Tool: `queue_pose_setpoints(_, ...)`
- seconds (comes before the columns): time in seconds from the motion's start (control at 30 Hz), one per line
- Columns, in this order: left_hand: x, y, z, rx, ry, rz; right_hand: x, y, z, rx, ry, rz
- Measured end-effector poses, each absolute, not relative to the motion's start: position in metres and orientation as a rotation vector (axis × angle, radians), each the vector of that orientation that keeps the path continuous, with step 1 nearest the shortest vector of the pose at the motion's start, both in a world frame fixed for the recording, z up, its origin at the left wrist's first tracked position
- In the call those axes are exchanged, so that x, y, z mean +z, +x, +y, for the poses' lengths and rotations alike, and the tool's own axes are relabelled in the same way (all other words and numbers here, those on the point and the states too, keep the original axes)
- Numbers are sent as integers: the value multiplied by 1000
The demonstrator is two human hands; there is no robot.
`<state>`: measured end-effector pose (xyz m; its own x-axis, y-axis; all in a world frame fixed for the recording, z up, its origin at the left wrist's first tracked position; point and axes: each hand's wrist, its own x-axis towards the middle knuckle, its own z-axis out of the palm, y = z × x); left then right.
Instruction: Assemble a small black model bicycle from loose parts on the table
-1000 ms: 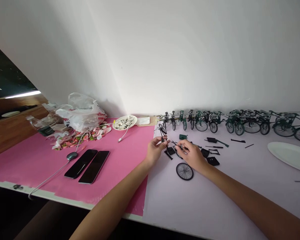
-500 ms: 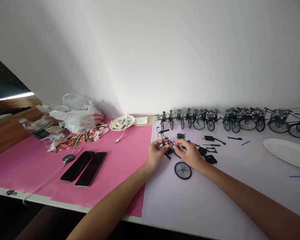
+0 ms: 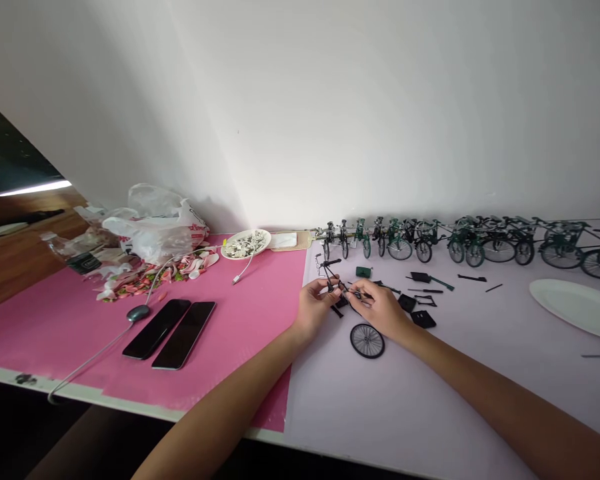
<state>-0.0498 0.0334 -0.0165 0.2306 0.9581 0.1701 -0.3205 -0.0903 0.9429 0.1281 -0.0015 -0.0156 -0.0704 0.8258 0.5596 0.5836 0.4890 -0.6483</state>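
Between my two hands is a dark model bicycle frame (image 3: 331,271), partly hidden by the fingers. My left hand (image 3: 316,308) is closed on its left side, thumb and fingers pinched together. From the right, my right hand (image 3: 379,308) pinches at the same frame; any small part under those fingertips is hidden. A loose spoked wheel (image 3: 367,341) lies flat on the table just below the hands. Beyond my right hand lie flat black pieces (image 3: 423,319), a green-and-black part (image 3: 431,280) and a small green box-shaped piece (image 3: 363,272).
Assembled model bicycles (image 3: 405,240) line the wall. A white oval plate (image 3: 575,308) is at the right. On the pink side are two phones (image 3: 184,335), a mouse-shaped device (image 3: 139,313) with a cable, a plate of small pale parts (image 3: 246,245), and plastic bags (image 3: 160,227).
The view has shifted very slightly. Both hands stay at the bicycle frame with only small finger movement; the wheel lies where it was.
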Motion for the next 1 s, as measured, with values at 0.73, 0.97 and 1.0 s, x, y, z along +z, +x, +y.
queue_pose_setpoints(0.73, -18, -51, 34, 1224, 1173, 696, -21, 128, 0, 303, -1191, -1800)
queue_pose_setpoints(0.97, -19, -51, 34, 1200, 1162, 688, -21, 128, -1, 317, -1185, -1821)
queue_pose_setpoints(1.0, -19, -51, 34, 1198, 1164, 692, -20, 128, -1, 323, -1180, -1823)
